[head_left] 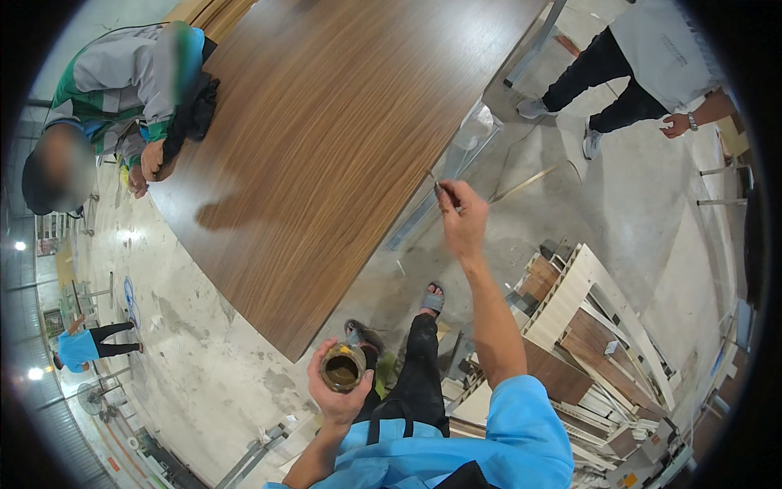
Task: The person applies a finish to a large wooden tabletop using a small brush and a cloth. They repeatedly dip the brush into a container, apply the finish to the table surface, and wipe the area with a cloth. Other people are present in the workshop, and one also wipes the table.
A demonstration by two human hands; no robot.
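My left hand is closed round a small glass jar with dark brown contents and yellowish marks at its rim. The jar is held in front of my body, just off the near corner of a long wood-grain panel. At the panel's right edge, my right hand pinches a thin, dark, stick-like tool. Its tip points toward that edge; whether it touches cannot be told, nor can its exact kind.
Metal legs stand beneath the panel. Wood offcuts are piled to my right. One co-worker leans at the panel's left side; another person stands at the far right. A third person is off to the left.
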